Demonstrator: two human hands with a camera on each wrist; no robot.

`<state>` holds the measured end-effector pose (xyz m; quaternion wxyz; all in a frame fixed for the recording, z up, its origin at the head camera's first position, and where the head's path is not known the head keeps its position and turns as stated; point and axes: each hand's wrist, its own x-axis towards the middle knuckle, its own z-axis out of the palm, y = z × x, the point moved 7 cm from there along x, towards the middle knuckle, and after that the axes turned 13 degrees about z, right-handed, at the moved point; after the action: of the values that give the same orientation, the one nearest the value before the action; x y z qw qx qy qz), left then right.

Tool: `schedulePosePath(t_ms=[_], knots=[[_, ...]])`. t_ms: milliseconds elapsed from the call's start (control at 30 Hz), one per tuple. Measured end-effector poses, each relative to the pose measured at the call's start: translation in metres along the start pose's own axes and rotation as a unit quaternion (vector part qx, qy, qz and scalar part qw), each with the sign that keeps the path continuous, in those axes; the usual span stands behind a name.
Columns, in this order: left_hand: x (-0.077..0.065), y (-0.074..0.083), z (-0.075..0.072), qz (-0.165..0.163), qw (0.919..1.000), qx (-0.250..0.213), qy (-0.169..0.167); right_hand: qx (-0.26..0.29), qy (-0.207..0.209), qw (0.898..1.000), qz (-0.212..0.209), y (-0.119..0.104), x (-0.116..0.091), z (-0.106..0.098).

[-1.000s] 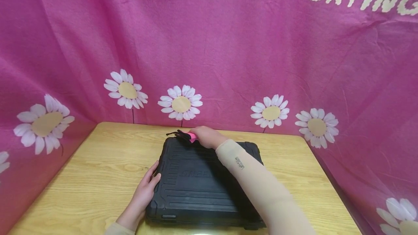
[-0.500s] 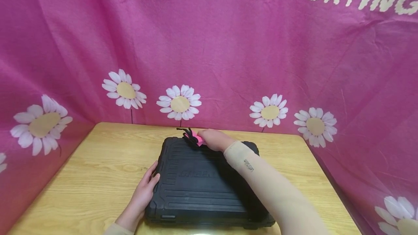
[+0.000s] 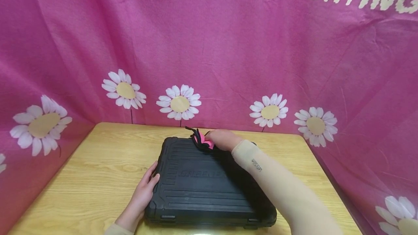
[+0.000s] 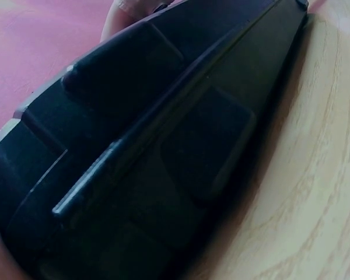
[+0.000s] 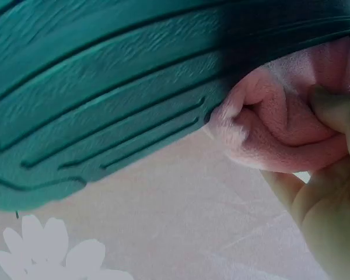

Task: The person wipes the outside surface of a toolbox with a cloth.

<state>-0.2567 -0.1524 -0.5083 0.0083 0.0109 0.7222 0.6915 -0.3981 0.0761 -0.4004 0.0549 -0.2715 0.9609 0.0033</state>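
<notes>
Right hand (image 3: 224,139) pinches a pink-and-black cloth (image 3: 208,143), bunched between thumb and fingers at the black case's (image 3: 199,180) far edge. Left hand (image 3: 147,187), fingers extended, touches its left edge. We find the right edge mostly sleeve-hidden.

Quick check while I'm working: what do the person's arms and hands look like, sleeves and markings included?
Both the left hand and the right hand are bare, without gloves. The right sleeve is beige and close-fitting, with small dark lettering near the cuff, hard to read. Only the end of the left sleeve shows, also beige, with no marking visible.
</notes>
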Motion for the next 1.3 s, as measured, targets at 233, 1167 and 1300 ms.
schedulePosePath(t_ms=[233, 1167, 1300], knots=[[-0.001, 0.0, 0.001, 0.009, 1.0, 0.002, 0.001, -0.095, 0.028, 0.995, -0.016, 0.004, -0.01, -0.007], [0.0, 0.001, 0.003, 0.016, 0.9999, -0.002, -0.005, -0.036, 0.05, 0.998, -0.002, 0.058, -0.034, -0.015], [0.0, 0.001, 0.001, 0.013, 0.9999, 0.0, -0.001, 0.013, 0.042, 0.999, 0.023, 0.077, -0.041, -0.016]])
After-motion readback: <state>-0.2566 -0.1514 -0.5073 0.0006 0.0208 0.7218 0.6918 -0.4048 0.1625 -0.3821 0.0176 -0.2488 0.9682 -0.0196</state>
